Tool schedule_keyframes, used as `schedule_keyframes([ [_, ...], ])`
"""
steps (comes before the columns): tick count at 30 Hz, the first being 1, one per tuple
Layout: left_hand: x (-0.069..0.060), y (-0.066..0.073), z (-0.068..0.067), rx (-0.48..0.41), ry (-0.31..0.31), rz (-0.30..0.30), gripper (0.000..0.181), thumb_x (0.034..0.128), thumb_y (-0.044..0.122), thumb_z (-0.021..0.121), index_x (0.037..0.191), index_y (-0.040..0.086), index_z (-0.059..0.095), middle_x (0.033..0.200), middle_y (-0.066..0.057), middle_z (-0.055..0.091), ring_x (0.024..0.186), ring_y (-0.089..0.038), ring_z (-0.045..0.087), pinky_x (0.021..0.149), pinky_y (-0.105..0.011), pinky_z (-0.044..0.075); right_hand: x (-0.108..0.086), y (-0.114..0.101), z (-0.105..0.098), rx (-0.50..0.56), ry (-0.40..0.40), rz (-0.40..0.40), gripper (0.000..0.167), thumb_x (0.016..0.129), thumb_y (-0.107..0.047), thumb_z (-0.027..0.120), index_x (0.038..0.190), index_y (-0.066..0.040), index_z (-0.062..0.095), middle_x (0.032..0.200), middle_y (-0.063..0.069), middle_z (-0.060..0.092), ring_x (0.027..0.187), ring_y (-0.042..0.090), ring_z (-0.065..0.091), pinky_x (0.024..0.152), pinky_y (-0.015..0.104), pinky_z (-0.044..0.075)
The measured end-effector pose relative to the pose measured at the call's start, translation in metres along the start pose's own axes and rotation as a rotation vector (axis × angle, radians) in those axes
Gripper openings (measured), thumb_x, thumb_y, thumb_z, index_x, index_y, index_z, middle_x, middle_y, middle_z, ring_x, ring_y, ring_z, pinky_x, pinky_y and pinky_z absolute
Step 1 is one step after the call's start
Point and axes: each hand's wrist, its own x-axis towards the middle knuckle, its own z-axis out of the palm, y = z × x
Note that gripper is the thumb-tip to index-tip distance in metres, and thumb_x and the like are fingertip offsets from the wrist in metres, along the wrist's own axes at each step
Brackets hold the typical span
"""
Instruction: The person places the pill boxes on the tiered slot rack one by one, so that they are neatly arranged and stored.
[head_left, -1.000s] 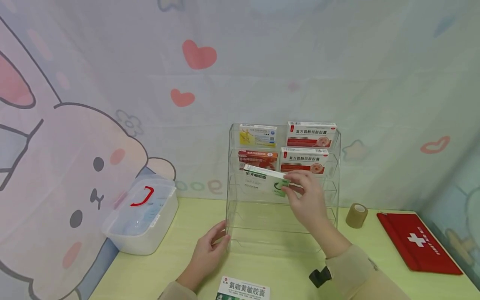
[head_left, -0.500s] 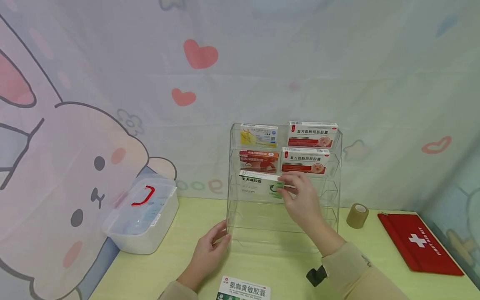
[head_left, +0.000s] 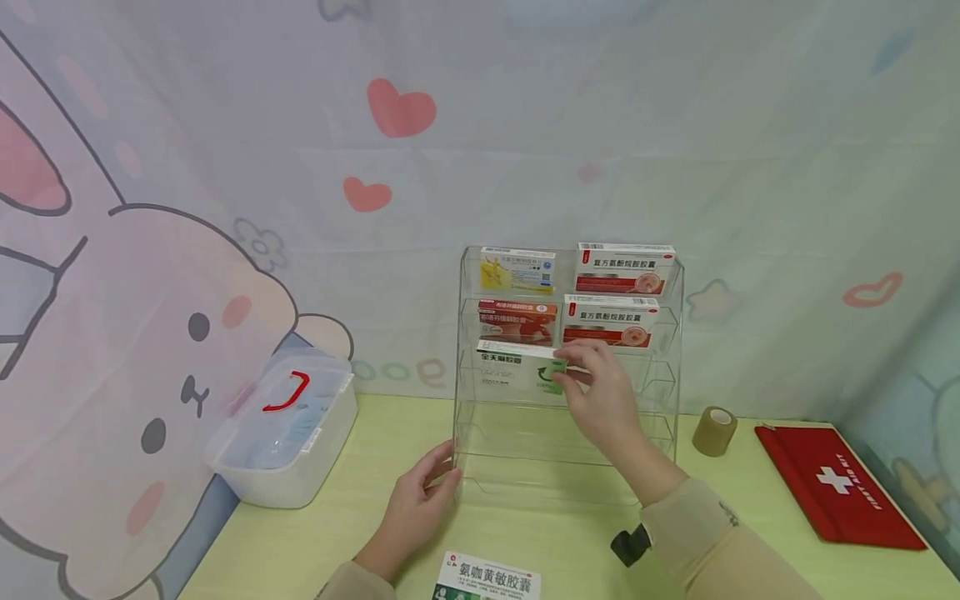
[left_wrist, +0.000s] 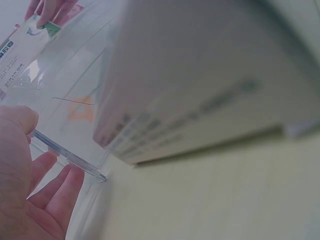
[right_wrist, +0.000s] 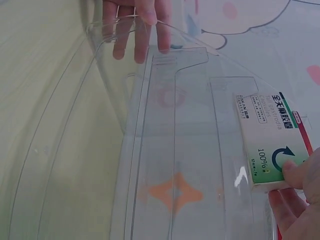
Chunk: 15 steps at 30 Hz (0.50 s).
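Observation:
A clear acrylic tiered rack [head_left: 540, 475] stands on the table. My right hand [head_left: 606, 400] pinches the right end of a white and green medicine box [head_left: 510, 373], thumb in front. The box sits level in the left part of the third tier, and the right wrist view shows the medicine box [right_wrist: 270, 135] behind the clear lip. With thumb and fingers on either side of the rack's lower left side panel, my left hand [head_left: 420, 500] holds it; the left wrist view shows that hand [left_wrist: 37, 175] at the panel edge.
Upper tiers hold a yellow-white box [head_left: 517, 272], a red box [head_left: 517, 322] and two white-red boxes, one being the top right box [head_left: 625, 271]. Another medicine box [head_left: 487, 579] lies in front. A lidded bin [head_left: 285, 475], tape roll [head_left: 714, 432] and red first-aid pouch [head_left: 832, 492] flank the rack.
My right hand has lowered the white and green box leftward into the third tier, and its tilt has levelled out. My left hand has stayed on the rack's side.

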Motion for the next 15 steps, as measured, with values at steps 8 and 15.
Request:
schedule_keyframes([
  [8,0.0003,0.0007,-0.0002,-0.003,-0.004,0.015,0.051,0.1071,0.012,0.072,0.155,0.003,0.060,0.158,-0.022,0.063,0.135,-0.041,0.071,0.106,-0.027,0.065,0.0024,-0.0011,-0.0005,-0.004,-0.012,0.033,0.031,0.096,0.003,0.081,0.125,-0.002,0.073,0.135,0.012,0.065,0.125,0.032,0.075,0.104,0.035,0.067],
  [15,0.0003,-0.0007,-0.0003,0.001,-0.004,0.011,0.051,0.1074,0.013,0.072,0.156,0.005,0.060,0.159,-0.020,0.063,0.135,-0.040,0.071,0.102,-0.014,0.061,0.0050,-0.0029,0.0008,0.005,-0.026,0.049,0.030,0.097,0.005,0.080,0.125,-0.002,0.073,0.136,0.012,0.064,0.124,0.030,0.073,0.105,0.034,0.067],
])
